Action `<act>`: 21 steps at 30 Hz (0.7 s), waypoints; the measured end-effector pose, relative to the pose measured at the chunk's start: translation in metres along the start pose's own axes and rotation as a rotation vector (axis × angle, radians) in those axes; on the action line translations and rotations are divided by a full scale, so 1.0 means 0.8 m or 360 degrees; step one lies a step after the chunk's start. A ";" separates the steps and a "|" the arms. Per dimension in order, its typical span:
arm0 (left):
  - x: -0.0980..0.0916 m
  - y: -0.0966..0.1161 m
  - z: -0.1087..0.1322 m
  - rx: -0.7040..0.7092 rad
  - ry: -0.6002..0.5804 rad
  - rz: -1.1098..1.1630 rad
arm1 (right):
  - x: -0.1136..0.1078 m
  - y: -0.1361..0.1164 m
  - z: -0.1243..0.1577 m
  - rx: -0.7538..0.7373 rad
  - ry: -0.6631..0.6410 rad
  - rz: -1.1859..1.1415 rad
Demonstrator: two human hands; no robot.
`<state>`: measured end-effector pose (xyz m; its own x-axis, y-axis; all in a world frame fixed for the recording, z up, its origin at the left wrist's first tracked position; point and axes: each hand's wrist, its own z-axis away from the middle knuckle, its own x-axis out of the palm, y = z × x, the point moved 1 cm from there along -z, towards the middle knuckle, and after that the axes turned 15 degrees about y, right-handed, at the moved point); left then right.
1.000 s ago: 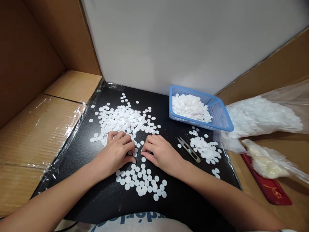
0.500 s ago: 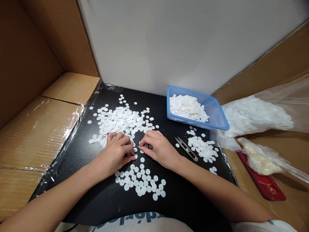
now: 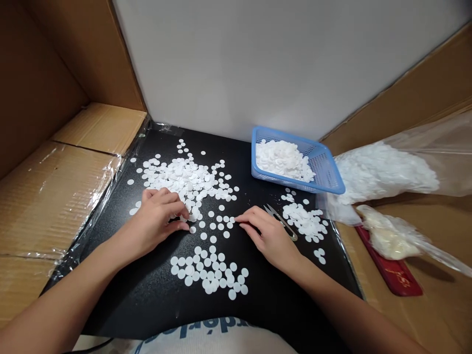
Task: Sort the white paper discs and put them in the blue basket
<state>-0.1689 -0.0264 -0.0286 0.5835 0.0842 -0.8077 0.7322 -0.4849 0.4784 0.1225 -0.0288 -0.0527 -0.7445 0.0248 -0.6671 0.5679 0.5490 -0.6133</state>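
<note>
Small round white discs lie all over the black tabletop [image 3: 136,300]. My left hand [image 3: 158,216] is at the near edge of the large disc pile [image 3: 184,174], fingers curled and thumb apart. A single disc [image 3: 192,229] lies by its thumb tip. To the right, my right hand [image 3: 271,238] has its fingertips drawn together at the edge of a small group of discs [image 3: 220,226]. Whether a disc is between those fingertips, I cannot tell. Nearer to me is a loose, mostly flat spread of discs [image 3: 210,269]. Thread snips [image 3: 291,232] lie partly hidden behind my right hand.
A blue plastic basket [image 3: 334,184] holds a heap of discs at the back right. In front of it is another disc pile [image 3: 304,220]. Bags of white [image 3: 391,169] and yellowish material [image 3: 387,236] and a red object [image 3: 401,280] lie on cardboard at right. Cardboard walls [image 3: 121,54] flank the table.
My hands have moved apart, the left one to the left and the right one to the right. Several discs now show between them. The whole view has shifted slightly.
</note>
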 end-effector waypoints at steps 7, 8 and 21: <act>0.027 0.008 0.006 0.0224 0.0062 -0.0130 | 0.005 0.004 -0.004 0.0072 0.0109 0.0026; 0.029 0.008 0.006 0.0247 0.0081 -0.0146 | 0.005 0.004 -0.004 0.0076 0.0114 0.0027; 0.020 0.027 0.004 0.0073 -0.0137 -0.0079 | 0.033 0.003 -0.005 -0.0263 -0.0048 -0.0017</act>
<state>-0.1451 -0.0379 -0.0320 0.5130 0.0351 -0.8577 0.7416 -0.5212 0.4223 0.1028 -0.0231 -0.0704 -0.7378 -0.0053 -0.6750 0.4929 0.6789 -0.5441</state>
